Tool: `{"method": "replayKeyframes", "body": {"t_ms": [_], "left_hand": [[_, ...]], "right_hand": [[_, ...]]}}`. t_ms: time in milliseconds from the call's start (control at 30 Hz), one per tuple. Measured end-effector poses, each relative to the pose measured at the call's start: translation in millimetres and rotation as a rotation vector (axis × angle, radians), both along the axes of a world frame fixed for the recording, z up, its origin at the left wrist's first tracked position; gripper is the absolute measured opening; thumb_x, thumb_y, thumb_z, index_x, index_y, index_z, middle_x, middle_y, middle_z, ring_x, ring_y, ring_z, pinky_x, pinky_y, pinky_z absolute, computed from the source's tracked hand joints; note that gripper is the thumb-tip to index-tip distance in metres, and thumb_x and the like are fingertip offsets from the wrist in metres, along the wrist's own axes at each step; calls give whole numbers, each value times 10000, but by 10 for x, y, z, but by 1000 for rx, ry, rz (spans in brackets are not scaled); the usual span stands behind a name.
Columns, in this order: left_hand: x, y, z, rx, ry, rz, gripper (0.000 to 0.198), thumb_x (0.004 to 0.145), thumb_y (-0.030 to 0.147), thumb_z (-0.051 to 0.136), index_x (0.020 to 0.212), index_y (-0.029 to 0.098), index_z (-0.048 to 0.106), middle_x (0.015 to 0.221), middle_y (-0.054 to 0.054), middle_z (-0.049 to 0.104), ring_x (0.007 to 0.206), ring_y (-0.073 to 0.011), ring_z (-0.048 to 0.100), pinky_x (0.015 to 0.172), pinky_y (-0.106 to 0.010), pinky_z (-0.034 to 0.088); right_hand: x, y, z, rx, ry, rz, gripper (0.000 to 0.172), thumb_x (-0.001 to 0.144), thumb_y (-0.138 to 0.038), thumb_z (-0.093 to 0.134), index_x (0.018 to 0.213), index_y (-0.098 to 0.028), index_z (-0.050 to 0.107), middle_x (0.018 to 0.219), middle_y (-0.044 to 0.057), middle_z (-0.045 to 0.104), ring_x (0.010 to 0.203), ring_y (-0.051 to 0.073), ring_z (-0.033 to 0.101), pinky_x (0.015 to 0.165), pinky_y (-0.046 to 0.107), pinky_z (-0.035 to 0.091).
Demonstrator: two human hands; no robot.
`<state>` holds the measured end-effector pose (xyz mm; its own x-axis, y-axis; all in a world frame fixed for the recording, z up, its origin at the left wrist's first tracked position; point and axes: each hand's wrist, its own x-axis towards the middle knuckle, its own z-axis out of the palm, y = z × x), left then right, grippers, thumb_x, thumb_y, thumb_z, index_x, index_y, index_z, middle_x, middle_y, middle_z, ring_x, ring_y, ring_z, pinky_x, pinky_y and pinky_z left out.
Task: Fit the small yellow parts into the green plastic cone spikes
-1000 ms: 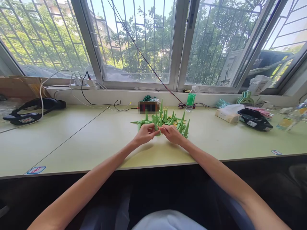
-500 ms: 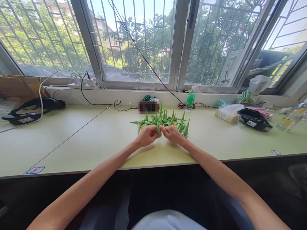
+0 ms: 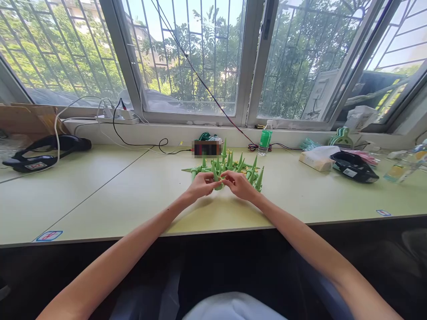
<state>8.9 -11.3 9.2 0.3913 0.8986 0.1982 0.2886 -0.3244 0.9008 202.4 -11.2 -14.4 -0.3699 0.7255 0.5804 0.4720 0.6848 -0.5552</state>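
My left hand (image 3: 201, 185) is closed around a green plastic spike (image 3: 215, 174), cone-shaped with its point upward and tilted slightly left. Right beside it, my right hand (image 3: 241, 185) has thumb and fingertips pinched together at the spike's wider lower end. Whatever lies between those fingertips is too small to make out. Just behind both hands spreads a group of similar green spikes (image 3: 259, 180), several standing point up and others lying down, with small yellow pieces among them.
A water bottle (image 3: 265, 138) with a green label stands by the window sill. To the right are a tissue box (image 3: 316, 161) and a black strapped device (image 3: 355, 166). Another black headset (image 3: 33, 162) lies far left. Cables (image 3: 163, 143) cross the back of the table (image 3: 126, 195).
The spike in my left hand has tipped from nearly upright to a slight leftward lean. My right fingertips have shifted a little around its lower end.
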Motion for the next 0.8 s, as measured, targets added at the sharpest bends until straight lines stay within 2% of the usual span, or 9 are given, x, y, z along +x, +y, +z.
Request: {"method": "replayKeyframes", "body": {"t_ms": [300,533,800], "left_hand": [[-32,50,-36,-62,-55,-26,301,712,415,773,757,132,682,496,15,507,408,-70,423,416,-222,300],[-27,18,-2,-71,-2,-3,316,726,427,760,697,138,634,477,30,479,401,-59,391,432,-218,274],[-26,10,-3,-40,22,-19,364,719,483,762,728,139,641,472,39,449,413,-68,383,437,-222,248]], "right_hand": [[6,57,-64,-27,44,57,156,918,-245,572,977,-159,688,788,37,696,673,141,589,641,259,466],[3,49,-47,-29,25,70,127,907,-234,585,931,-151,679,732,25,667,632,129,549,615,250,438],[-7,45,-37,-39,-12,68,138,917,-199,550,824,-155,643,631,-14,585,584,110,517,617,236,402]]}}
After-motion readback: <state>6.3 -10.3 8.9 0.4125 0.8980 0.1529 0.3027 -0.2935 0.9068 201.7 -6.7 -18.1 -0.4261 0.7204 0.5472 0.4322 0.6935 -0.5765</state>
